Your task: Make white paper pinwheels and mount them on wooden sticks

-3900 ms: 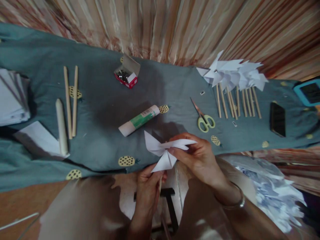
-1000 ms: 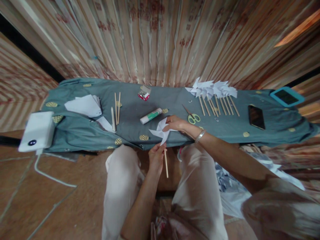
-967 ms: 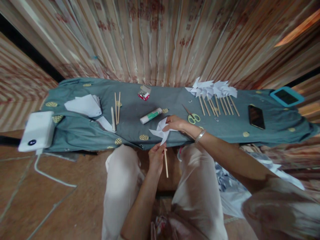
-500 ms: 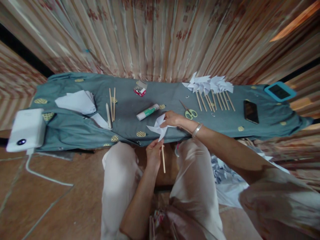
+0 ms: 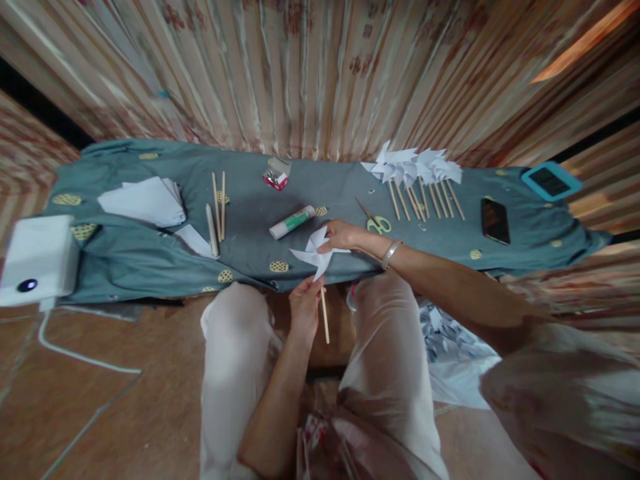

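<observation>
A white paper pinwheel [image 5: 317, 255] is held over the near edge of the cloth-covered table, with a thin wooden stick [image 5: 325, 317] hanging below it. My left hand [image 5: 305, 301] is closed on the lower part of the pinwheel, beside the stick. My right hand [image 5: 341, 237], with a bangle at the wrist, pinches the pinwheel near its centre from the right. Just behind lies a glue stick [image 5: 293, 222]. Green-handled scissors [image 5: 379, 224] lie to the right of my right hand.
Finished pinwheels [image 5: 400, 165] lie in a row at the back right, near a phone [image 5: 495, 221] and a blue-framed device [image 5: 551, 181]. Leftward are paper sheets [image 5: 145, 202], sticks [image 5: 223, 207] and a white box-shaped device [image 5: 37, 260]. A small red box [image 5: 276, 178] sits behind the glue.
The view has shifted slightly, so the table items appear a little further left. Both hands keep their hold on the pinwheel, with hardly any movement.
</observation>
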### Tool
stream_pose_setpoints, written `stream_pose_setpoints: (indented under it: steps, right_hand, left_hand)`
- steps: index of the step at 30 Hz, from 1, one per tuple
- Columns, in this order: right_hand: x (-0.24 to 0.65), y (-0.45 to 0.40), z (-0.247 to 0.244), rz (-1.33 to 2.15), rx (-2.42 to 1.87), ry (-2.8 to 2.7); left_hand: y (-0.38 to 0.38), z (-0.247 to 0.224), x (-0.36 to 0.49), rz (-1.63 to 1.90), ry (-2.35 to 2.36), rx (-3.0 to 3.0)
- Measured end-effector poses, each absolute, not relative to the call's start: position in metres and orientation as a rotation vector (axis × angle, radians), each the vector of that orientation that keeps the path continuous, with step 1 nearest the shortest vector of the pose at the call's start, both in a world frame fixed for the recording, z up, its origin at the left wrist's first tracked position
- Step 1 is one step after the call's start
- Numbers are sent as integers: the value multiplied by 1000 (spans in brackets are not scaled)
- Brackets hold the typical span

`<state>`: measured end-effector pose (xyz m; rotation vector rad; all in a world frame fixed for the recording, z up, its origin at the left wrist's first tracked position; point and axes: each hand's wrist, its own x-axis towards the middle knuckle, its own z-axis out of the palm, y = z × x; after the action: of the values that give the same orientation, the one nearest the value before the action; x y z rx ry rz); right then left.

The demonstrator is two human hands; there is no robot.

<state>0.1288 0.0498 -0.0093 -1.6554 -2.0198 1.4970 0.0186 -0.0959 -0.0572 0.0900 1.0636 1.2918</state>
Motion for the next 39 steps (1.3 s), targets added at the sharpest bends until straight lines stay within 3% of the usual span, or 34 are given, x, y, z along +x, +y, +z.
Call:
stream_pose_setpoints:
  steps: [20, 30, 39]
  right_hand:
    - [131, 60, -18, 1622, -1617, -1993]
    - [120, 57, 1, 1466, -1761, -2140]
    - [122, 60, -4, 1601, -1679, -2069]
  left_hand:
    - [-95, -56, 19, 1286, 1095, 93]
    - [-94, -54, 19, 1268, 1088, 74]
    - [-93, -56, 22, 1267, 1082, 30]
